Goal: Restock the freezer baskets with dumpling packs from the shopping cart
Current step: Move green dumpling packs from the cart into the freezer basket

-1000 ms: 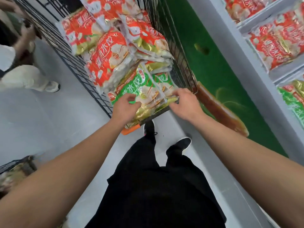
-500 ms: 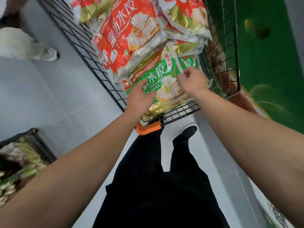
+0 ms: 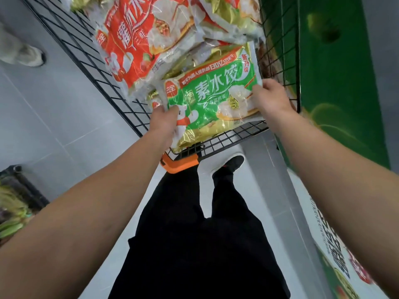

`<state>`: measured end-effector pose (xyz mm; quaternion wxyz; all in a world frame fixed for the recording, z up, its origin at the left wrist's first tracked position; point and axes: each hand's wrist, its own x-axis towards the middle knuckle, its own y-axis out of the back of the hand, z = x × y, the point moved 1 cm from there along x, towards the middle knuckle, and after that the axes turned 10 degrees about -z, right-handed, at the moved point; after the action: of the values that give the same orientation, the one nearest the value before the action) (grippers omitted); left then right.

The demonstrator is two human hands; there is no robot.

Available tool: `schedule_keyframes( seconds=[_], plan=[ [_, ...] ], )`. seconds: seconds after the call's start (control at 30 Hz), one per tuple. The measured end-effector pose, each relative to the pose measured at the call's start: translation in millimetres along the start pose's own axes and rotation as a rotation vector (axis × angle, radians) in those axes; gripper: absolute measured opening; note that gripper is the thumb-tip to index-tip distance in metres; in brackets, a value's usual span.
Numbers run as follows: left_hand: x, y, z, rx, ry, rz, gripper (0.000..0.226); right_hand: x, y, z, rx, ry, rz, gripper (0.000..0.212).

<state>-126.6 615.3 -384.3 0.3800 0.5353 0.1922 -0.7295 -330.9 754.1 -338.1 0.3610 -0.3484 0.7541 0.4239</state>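
nearest the camera are black trousers (image 3: pixel 200 234) and a dark shoe (image 3: pixel 230 166) on the grey floor (image 3: pixel 54 117). just beyond, both hands hold one green dumpling pack (image 3: pixel 213 98) at the near end of the shopping cart (image 3: pixel 218 141): the left hand (image 3: pixel 165 119) pinches its lower left corner, the right hand (image 3: pixel 273 98) grips its right edge. the pack sits above the wire rim, seemingly being lifted out. further in, red dumpling packs (image 3: pixel 133 42) lie heaped in the cart. the green freezer side (image 3: pixel 336 83) stands to the right; no basket shows, so restocking looks far from finished.
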Motion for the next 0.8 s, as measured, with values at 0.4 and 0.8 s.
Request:
schedule_keyframes(
  seconds=[0.4, 0.8],
  plan=[
    [-89.0, -44.8, 20.0, -0.021, -0.208, -0.278, 0.006, -92.3, 66.5, 68.3, 0.249, -0.007, 0.172, 0.013],
    [-230.1, -194.5, 13.9, 0.32, -0.445, -0.518, 0.02, -192.8, 173.0, 221.7, 0.732, 0.128, 0.375, 0.013]
  ],
)
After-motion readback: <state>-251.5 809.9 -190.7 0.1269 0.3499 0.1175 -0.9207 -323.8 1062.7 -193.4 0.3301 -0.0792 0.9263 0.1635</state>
